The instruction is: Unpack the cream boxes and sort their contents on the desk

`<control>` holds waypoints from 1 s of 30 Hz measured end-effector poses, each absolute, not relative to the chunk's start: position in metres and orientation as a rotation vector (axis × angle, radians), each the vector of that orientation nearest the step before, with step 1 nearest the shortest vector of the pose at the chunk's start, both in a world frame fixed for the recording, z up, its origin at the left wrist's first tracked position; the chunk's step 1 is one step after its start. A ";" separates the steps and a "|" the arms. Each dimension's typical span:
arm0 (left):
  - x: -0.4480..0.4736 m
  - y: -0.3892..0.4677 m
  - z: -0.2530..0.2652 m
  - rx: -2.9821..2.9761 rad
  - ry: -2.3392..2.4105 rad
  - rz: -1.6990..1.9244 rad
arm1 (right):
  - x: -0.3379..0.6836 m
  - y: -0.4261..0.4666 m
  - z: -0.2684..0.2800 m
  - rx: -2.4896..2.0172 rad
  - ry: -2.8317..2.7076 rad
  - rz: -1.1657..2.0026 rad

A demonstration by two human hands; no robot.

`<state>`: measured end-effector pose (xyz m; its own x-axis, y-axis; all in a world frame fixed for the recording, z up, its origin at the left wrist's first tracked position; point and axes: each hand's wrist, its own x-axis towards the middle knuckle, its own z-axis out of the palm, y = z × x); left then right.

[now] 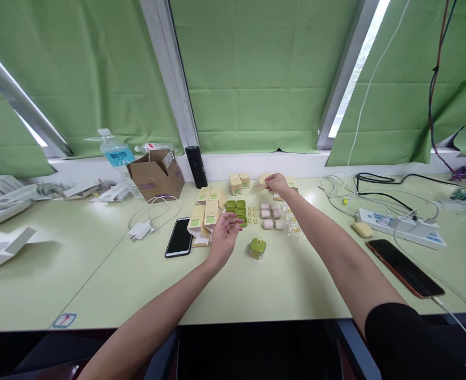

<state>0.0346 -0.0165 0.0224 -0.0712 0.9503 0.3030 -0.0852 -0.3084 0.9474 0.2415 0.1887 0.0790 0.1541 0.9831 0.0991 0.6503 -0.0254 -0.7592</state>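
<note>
My left hand (225, 232) hovers palm up beside the cream boxes with green labels (211, 212). Its fingers are loosely curled and apart, with nothing in them. At the back of the table, my right hand (277, 183) pinches a cream paper piece (262, 180), whose exact form I cannot make out. Between the hands lie green square caps (240, 204), small yellowish pieces (252, 214), pale pink cylinders (267, 224) and clear containers (294, 230). A small clear jar with a green lid (257, 247) stands upright in front of them.
A black phone (178, 237) and a white charger (140, 230) lie at left, before a cardboard box (157, 177), a water bottle (116, 153) and a black cylinder (196, 167). At right are a power strip (401, 228), another phone (405, 268) and loose cables.
</note>
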 end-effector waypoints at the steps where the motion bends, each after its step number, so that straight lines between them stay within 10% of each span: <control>1: 0.035 -0.017 0.022 1.338 1.021 1.519 | 0.242 0.192 0.078 -1.782 -1.593 0.589; 30: 0.039 -0.020 0.020 1.496 1.093 1.502 | 0.237 0.155 0.060 -1.982 -2.541 -0.118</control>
<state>0.0387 -0.0196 0.0196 -0.0475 0.9289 0.3672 0.0640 -0.3641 0.9292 0.2368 0.1549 0.0596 -0.2422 0.9700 -0.0201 0.9639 0.2429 0.1086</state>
